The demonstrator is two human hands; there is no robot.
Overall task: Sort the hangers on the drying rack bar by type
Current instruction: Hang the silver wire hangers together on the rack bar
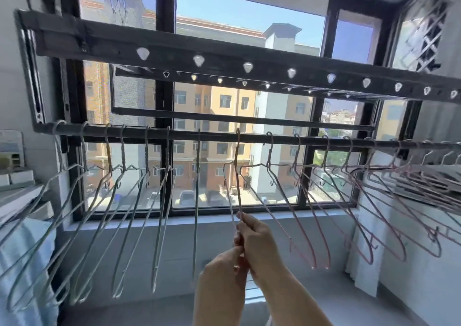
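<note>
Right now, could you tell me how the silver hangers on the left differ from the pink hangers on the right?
The silver hangers are bare grey metal; the pink hangers look coated pink. The silver hangers hang spaced apart along the bar; the pink hangers crowd together toward the far right. Both are thin wire hangers hooked over that bar. Both hands, left hand and right hand, grip one hanger between the groups.

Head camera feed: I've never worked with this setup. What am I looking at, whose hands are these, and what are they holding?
This is one wide-angle camera worn on a person's head, looking forward and down at a window. No robot: the two bare hands are the person's own. A dark drying rack bar crosses the view. Silver wire hangers hang on its left part, pink hangers on its right. Between the groups, the right hand and the left hand both grip the lower end of one hanger, whose hook is over the bar.
</note>
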